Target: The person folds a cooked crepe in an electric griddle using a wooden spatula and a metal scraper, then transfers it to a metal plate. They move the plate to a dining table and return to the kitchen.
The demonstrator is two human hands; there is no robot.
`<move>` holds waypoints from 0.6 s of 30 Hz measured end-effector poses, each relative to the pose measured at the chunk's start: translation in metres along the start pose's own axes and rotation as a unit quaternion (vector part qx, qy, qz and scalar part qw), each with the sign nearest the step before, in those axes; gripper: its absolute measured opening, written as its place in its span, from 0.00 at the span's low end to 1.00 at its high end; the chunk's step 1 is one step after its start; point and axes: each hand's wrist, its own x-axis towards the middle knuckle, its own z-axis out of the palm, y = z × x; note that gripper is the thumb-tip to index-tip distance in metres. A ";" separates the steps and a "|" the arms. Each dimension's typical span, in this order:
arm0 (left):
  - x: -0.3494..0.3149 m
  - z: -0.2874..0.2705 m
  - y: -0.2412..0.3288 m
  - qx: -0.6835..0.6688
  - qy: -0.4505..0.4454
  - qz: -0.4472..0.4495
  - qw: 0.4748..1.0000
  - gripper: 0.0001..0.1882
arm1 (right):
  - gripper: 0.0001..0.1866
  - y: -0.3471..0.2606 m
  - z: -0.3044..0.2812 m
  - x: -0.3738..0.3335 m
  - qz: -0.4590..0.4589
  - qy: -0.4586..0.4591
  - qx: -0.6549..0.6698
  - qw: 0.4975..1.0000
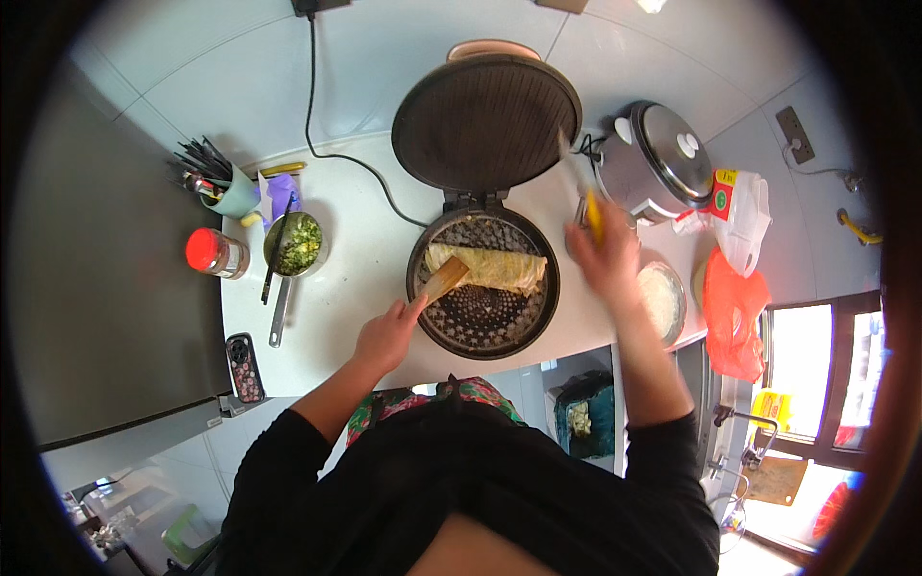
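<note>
At the round black griddle (485, 336): seemingly steadying the pale-golden, log-shaped pancake roll (504, 270); next likely calls for a cut across it.
Left hand (387, 336): fingers round a flat wooden spatula (445, 279), over the roll's left part.
Right hand (609, 259): gripping a yellow-handled knife (594, 217) (badly blurred).
Pancake roll: inside the griddle, lying left to right, right end ragged.

Red-lidded jar (219, 253) near a pale green utensil cup (235, 196) — and, well apart, a silver-lidded cooker (655, 158)

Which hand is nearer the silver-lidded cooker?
Right. The right hand is below-left of the cooker; the left hand is farther, at the lower left of the round pan.
</note>
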 end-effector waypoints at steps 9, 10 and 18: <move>-0.073 -0.016 -0.005 -0.158 0.126 -0.092 0.975 0.26 | 0.25 -0.013 0.040 0.333 -0.076 -0.276 -0.172 0.943; -0.081 -0.016 -0.008 -0.165 0.149 -0.097 0.970 0.26 | 0.25 -0.011 0.048 0.341 -0.041 -0.323 -0.172 0.930; -0.124 -0.013 -0.032 -0.231 0.180 -0.174 0.940 0.25 | 0.12 -0.041 -0.010 0.232 -0.080 -0.418 -0.082 0.901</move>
